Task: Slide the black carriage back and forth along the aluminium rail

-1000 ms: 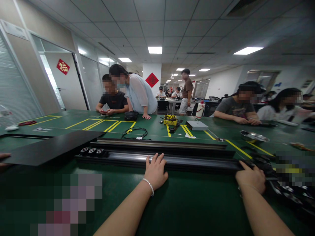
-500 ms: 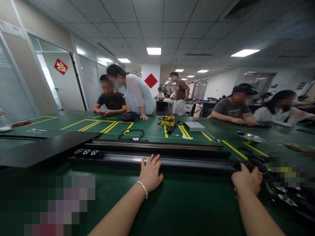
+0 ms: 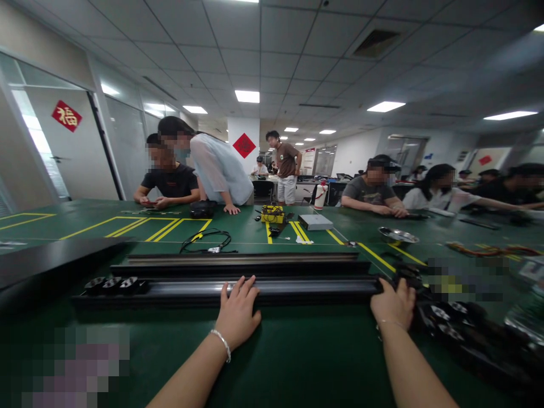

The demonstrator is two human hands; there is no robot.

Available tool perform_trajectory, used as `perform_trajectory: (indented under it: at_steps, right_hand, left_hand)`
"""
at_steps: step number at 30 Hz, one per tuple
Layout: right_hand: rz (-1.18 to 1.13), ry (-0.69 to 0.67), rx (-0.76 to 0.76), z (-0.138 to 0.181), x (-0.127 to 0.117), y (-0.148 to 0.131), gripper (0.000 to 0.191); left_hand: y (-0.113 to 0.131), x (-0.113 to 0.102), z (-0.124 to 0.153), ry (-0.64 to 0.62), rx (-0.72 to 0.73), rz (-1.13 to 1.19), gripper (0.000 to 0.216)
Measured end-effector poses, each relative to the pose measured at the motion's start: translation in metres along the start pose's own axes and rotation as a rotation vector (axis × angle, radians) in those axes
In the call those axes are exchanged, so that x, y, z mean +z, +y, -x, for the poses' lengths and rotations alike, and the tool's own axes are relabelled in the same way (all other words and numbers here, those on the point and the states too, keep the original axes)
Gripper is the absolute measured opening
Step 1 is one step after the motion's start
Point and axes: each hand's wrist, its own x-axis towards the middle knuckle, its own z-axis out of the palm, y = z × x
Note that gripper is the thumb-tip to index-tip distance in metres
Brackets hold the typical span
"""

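A long black rail (image 3: 293, 288) with a shiny silver strip along its top lies across the green table in front of me. My left hand (image 3: 238, 314) rests on its middle, fingers spread over the strip. At the rail's right end, my right hand (image 3: 393, 306) is closed around it with bent fingers; its palm side is hidden. Black blocks with silver discs (image 3: 113, 284) sit at the left end of this rail. Just behind it lies a second long black rail (image 3: 242, 260), parallel and untouched by either hand.
To the right lie more dark parts with silver discs (image 3: 446, 317) and a metal bowl (image 3: 399, 235). Farther back are a black cable (image 3: 208, 241), a yellow item wrapped in cords (image 3: 272, 214) and a grey box (image 3: 315, 221). Several people are around the table.
My view has turned to the right, so rails, hands and people appear farther left. Both hands stay at about the same places on the rail.
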Motion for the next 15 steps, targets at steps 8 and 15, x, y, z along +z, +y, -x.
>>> perform_trajectory:
  at_steps: [8,15]
  right_hand:
    - [0.011,0.042,-0.368,0.020,-0.010,-0.045,0.052]
    - [-0.025,-0.223,-0.693,0.081,-0.005,-0.122,0.047]
  left_hand:
    - [-0.004,0.006,0.000,0.013,-0.002,-0.003,0.044]
    - [-0.004,0.006,-0.001,0.048,-0.003,0.030,0.041]
